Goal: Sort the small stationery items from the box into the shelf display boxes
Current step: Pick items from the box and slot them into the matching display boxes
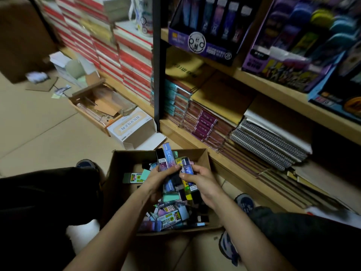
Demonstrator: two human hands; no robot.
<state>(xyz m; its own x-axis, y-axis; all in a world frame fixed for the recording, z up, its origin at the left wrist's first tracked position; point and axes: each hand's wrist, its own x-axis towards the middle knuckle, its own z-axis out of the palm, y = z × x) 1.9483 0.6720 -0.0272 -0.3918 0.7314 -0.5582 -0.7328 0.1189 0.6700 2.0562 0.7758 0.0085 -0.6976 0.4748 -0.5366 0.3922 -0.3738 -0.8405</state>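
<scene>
**A:** Nearest first, quick.

**B:** My left forearm (109,227) and right forearm (242,231) come in low and meet over the cardboard box (119,173). The left hand (156,179) has its fingers curled round a fan of slim packs (166,159), held upright, probably so I can read the labels. The right hand (202,182) pinches a blue pack (188,168) at the fan's edge, thumb and fingers clamped on it.

**A:** Rest of the stock?

**B:** The loose packs (170,216) are jumbled in the box under the hands. The box is on the floor (39,124).

**A:** Targets?

**B:** The purple display box (203,45) on the upper shelf, well apart from the hands. The ones beside it are too blurred to sort out.

**A:** Anything in the way?

**B:** The black shelf post (156,61) stands left of it. Spiral notebooks (269,141) lie on the shelf below, between box and target. A white carton (134,128) sits open just behind the box. The reach goes up past the shelf edge.
</scene>
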